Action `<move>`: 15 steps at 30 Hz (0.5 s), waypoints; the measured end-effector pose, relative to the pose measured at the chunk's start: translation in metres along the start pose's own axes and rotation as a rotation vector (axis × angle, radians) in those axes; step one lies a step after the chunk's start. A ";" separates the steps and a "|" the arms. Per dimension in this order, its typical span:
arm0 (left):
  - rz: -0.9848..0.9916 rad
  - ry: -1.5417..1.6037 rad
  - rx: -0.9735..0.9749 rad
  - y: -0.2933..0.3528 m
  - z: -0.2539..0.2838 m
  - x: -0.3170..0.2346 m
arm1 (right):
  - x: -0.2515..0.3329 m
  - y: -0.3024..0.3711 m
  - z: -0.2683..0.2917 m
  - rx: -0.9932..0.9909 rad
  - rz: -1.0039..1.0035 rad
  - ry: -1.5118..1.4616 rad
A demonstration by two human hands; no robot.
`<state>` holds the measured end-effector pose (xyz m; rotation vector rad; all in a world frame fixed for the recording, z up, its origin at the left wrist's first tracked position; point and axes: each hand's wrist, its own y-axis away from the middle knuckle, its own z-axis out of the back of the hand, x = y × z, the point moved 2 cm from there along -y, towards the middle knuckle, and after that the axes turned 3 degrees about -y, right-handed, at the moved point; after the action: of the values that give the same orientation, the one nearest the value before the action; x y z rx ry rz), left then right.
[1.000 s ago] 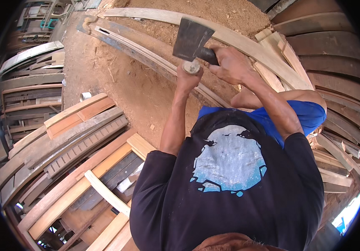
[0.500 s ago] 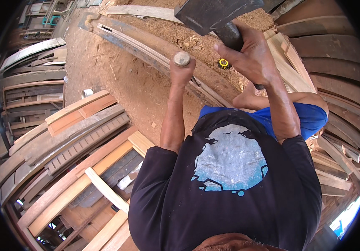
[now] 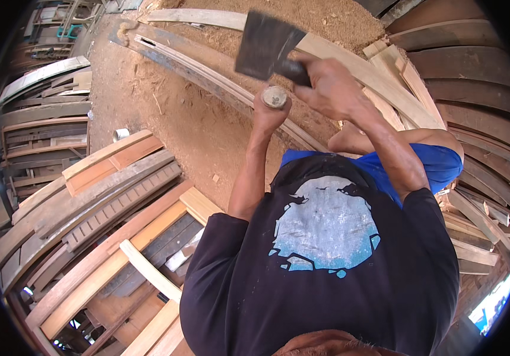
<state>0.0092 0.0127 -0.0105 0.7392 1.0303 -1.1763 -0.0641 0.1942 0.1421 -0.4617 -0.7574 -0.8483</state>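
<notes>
My left hand (image 3: 271, 113) is wrapped round an upright chisel (image 3: 275, 97); only the round, worn end of its handle shows above the fist, and the blade is hidden. Beneath that fist runs a long narrow wooden strip (image 3: 207, 73) with a dark slot near its far end. The strip lies along a wider, weathered plank (image 3: 125, 37). My right hand (image 3: 333, 89) grips the short dark handle of a mallet (image 3: 267, 44). Its dark, blocky head, blurred by motion, is just beyond the chisel's end, apart from it in the picture.
Stacked boards and frames (image 3: 112, 196) fill the left side. Curved dark planks (image 3: 474, 71) line the right. Pale boards (image 3: 379, 83) lie beyond my right arm, beside sawdust (image 3: 344, 24). A white cylindrical object (image 3: 121, 134) sits near the left stack. My bent leg (image 3: 427, 160) is at the right.
The mallet and my right hand have swung left, closer to the chisel. My left hand has shifted slightly right with the chisel. A yellow tape measure seen earlier is now hidden.
</notes>
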 end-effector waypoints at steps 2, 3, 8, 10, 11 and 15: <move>0.001 0.015 -0.029 0.003 0.005 0.002 | 0.017 -0.007 0.010 -0.088 0.023 -0.225; 0.005 0.001 -0.044 0.006 0.009 0.005 | 0.024 -0.008 0.010 -0.161 0.048 -0.337; 0.029 -0.021 -0.038 0.007 0.014 0.012 | -0.023 -0.006 -0.038 0.049 0.078 0.050; 0.040 -0.051 -0.042 0.011 0.004 0.020 | -0.035 -0.005 -0.053 0.302 -0.004 0.372; -0.008 -0.033 -0.068 0.016 0.002 0.027 | -0.036 0.000 -0.055 0.248 0.035 0.310; 0.025 -0.008 0.012 0.024 -0.005 0.036 | -0.005 0.003 -0.021 0.153 -0.004 -0.044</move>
<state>0.0328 0.0093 -0.0462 0.7539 1.0058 -1.1639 -0.0556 0.1851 0.1241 -0.3431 -0.8571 -0.7798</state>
